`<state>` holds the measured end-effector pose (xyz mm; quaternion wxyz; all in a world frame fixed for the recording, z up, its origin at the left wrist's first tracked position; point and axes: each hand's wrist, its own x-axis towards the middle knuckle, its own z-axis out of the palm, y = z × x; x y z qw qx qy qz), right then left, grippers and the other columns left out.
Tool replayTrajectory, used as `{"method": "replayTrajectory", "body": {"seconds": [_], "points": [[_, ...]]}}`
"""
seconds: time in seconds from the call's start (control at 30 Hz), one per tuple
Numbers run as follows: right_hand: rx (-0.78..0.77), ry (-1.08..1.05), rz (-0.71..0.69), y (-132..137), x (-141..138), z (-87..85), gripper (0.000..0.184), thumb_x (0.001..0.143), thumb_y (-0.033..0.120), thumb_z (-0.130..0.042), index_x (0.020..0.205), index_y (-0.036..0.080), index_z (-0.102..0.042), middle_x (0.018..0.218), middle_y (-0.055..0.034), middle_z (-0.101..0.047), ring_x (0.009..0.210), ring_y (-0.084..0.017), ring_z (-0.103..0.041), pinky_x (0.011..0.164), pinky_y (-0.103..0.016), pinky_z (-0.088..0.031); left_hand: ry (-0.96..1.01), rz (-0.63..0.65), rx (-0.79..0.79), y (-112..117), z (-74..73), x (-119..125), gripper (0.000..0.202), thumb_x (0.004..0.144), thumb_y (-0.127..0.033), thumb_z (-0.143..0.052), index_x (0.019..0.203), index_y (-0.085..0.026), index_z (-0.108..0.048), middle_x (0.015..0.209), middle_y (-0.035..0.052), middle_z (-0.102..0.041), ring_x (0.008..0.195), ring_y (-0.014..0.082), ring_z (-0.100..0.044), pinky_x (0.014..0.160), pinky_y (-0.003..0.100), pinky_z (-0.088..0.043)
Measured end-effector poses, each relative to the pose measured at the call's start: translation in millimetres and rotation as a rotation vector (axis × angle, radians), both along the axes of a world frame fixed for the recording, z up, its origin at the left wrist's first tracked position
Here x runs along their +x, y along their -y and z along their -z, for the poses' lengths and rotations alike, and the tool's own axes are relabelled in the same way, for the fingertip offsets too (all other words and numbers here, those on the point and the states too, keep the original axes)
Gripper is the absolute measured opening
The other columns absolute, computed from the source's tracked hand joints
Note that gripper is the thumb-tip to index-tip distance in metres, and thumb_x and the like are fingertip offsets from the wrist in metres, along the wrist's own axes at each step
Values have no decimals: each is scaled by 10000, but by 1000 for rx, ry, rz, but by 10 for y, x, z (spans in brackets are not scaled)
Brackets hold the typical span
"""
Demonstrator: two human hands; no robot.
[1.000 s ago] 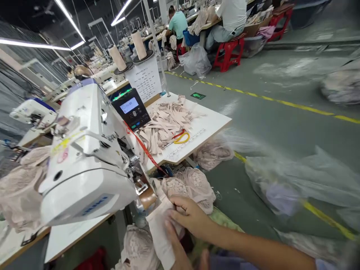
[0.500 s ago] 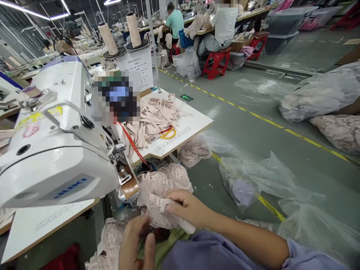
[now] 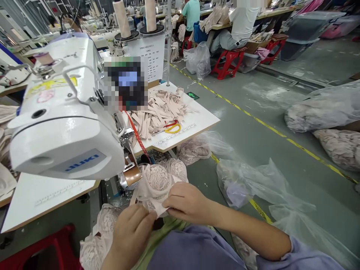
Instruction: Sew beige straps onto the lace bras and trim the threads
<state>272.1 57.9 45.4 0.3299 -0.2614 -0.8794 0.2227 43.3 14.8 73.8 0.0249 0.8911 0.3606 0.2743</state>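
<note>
Both my hands grip a pale pink lace bra piece (image 3: 156, 183) just below the head of a white sewing machine (image 3: 64, 112). My left hand (image 3: 131, 229) pinches the fabric's lower edge with closed fingers. My right hand (image 3: 188, 204) pinches the same edge from the right, fingers curled over it. The garment's cups rise toward the machine's brown cylinder arm (image 3: 131, 175). More pink lace (image 3: 95, 243) hangs below my left hand.
A white table (image 3: 194, 125) holds a heap of beige straps (image 3: 160, 110) and red-and-yellow scissors (image 3: 172, 127). Clear plastic bags (image 3: 253, 183) of lace lie on the green floor. Two thread cones (image 3: 122, 18) stand behind. People sit on red stools (image 3: 229, 62) far back.
My left hand has come up and closed on the lace piece beside my right hand. The view has shifted slightly upward and right.
</note>
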Motion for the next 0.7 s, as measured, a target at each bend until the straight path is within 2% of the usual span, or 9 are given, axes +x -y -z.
{"method": "replayTrajectory", "body": {"seconds": [0.1,0.2,0.4,0.47,0.5,0.57,0.6,0.63,0.7], "points": [[99,-10,0,16,-6,65,172,950,231,-506,927,249,-676,687,-36,-621,623,-175,-509,603,-320,-369,-2,15,202,100,69,-19,194,813,28,-633,968,-88,-644,683,33,-628,694,159,-561,720,329,-523],[80,-57,9,48,-33,106,163,947,260,-524,933,273,-686,676,-29,-618,592,-170,-496,584,-327,-361,26,8,205,175,120,-31,199,813,42,-630,978,-66,-660,708,43,-639,735,160,-566,769,343,-535],[201,-82,-8,76,-55,70,194,948,224,-502,949,239,-695,669,-36,-630,602,-175,-492,591,-330,-372,68,11,180,175,151,-105,239,803,38,-647,1012,-77,-654,721,38,-631,757,156,-561,772,346,-550],[39,-53,-6,60,-63,69,200,952,252,-500,916,233,-696,684,-35,-627,618,-168,-502,610,-317,-382,110,-47,113,173,169,-99,242,816,22,-638,1011,-120,-643,723,19,-602,748,147,-560,768,329,-550],[-115,-45,-3,55,-80,78,209,954,287,-509,878,225,-693,680,-29,-614,619,-161,-505,607,-303,-386,158,-129,72,193,200,-76,252,821,-2,-644,1030,-142,-629,778,28,-607,792,156,-580,803,347,-553],[-511,-103,41,73,-149,114,282,963,390,-511,827,197,-666,670,-16,-580,599,-147,-501,565,-265,-390,271,-332,-20,294,335,22,379,828,-132,-691,1181,-163,-558,1054,114,-622,1052,241,-599,950,477,-517],[-700,-184,99,107,-200,132,340,977,446,-475,844,187,-650,681,-15,-571,584,-141,-498,538,-249,-394,327,-437,-63,372,447,96,550,818,-246,-724,1300,-153,-476,1257,188,-553,1237,316,-520,1025,567,-452],[-848,-282,161,165,-254,146,390,994,488,-419,892,182,-638,704,-20,-575,574,-138,-499,517,-239,-402,347,-467,-113,461,586,181,786,802,-394,-731,1428,-125,-339,1415,257,-435,1373,391,-386,1067,651,-373],[-963,-411,219,341,-339,137,459,1021,524,-287,1047,190,-601,768,-43,-600,580,-147,-524,510,-239,-440,340,-457,-249,636,918,347,1030,762,-621,-682,1505,-77,-219,1502,314,-329,1418,439,-320,1054,650,-394]]}}
